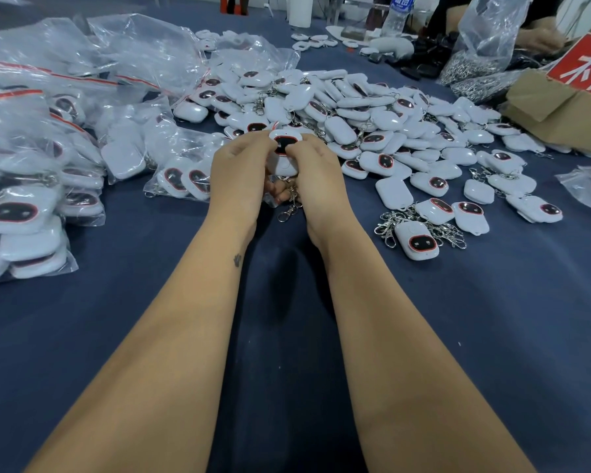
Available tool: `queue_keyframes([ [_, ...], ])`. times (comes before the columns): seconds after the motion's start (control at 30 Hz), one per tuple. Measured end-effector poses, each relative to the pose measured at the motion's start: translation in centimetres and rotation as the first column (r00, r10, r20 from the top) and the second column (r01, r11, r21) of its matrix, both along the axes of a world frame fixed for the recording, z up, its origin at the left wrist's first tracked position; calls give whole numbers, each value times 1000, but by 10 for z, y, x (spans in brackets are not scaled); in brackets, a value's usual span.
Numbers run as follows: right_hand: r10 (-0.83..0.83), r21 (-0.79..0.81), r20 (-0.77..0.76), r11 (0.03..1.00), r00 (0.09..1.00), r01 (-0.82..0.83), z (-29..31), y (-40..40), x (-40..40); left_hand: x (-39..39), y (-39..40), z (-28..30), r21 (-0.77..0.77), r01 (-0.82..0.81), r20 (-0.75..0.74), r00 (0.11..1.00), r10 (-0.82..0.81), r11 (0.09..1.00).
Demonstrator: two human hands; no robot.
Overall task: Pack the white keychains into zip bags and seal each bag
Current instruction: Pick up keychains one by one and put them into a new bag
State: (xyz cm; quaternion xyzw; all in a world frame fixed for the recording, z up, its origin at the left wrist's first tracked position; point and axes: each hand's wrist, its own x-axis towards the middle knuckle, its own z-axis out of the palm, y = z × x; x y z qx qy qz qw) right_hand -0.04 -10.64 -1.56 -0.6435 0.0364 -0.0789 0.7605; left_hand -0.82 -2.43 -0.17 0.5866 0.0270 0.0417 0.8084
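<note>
A dark blue cloth (287, 336) is spread over the work table beneath the grip. A cardboard box (556, 100) with a red label is seen far right of it, and a water bottle (398, 15) beyond.

White "不合" on red sign (585, 68), bottle label (402, 1) illegible

A dark blue cloth-covered table (492, 319) carries a brown cardboard box (556, 100) and a clear plastic water bottle (396, 15).
</note>
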Motion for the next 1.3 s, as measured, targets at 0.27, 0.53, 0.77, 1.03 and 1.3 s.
queue_keyframes([
  [0.27, -16, 0, -1, 1000, 1000, 16, -1, 0, 1, 5, 1, -7, 99, -15, 33, 999, 12, 995],
  [0.53, -17, -30, -18, 999, 1000, 17, 0, 1, 1, 8, 1, -10, 222, -88, 100, 993, 67, 971],
  [0.77, -10, -16, -1, 1000, 1000, 10, 0, 0, 2, 6, 1, -8, 230, -79, 97, 994, 58, 970],
  [1.03, -22, -105, 5, 994, 1000, 23, -3, 2, 2, 5, 1, -6, 119, -41, 20, 999, 39, 992],
  [1.3, -256, -19, 80, 966, 963, 258, 4, -1, -5, 14, 8, -10, 319, -250, 107, 968, 227, 914],
])
